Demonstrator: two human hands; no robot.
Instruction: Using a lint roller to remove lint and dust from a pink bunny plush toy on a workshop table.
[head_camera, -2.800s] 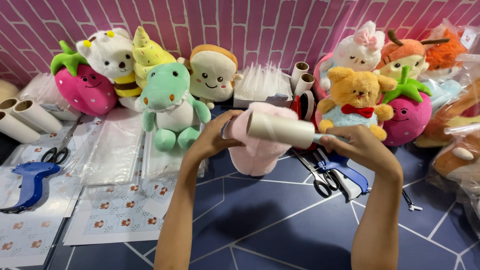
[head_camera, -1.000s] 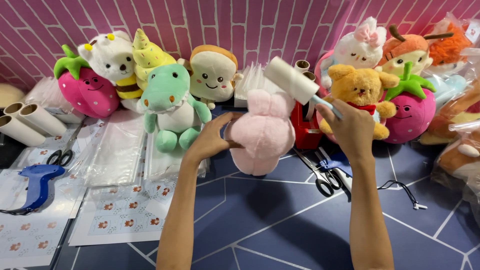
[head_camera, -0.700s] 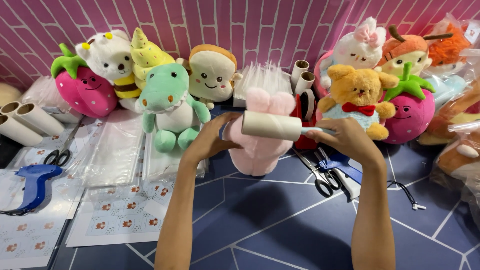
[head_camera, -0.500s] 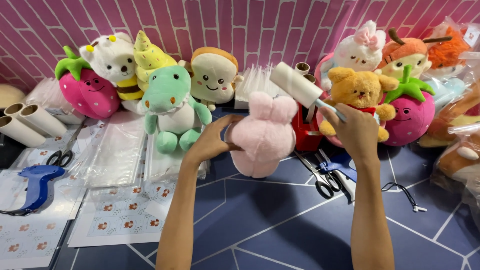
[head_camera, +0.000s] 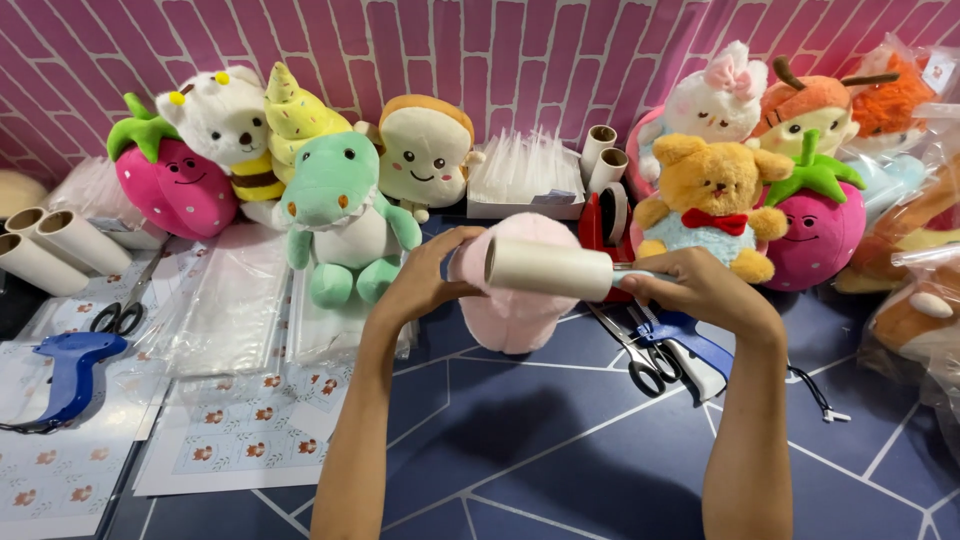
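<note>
My left hand grips a pink plush toy by its left side and holds it above the blue tabletop. A white lint roller lies level across the toy's front. My right hand is closed around the roller's handle, to the right of the toy. The roller hides the upper part of the pink plush.
A row of plush toys lines the pink brick wall: a green dinosaur, a toast, a yellow bear, strawberries. Scissors and a red tape dispenser lie behind the plush. Clear bags, printed sheets, cardboard tubes and a blue tagging gun sit at left.
The roller was lifted up and tilted beside the plush half a second ago; now it lies level across the toy's front again. My left hand has kept its hold.
</note>
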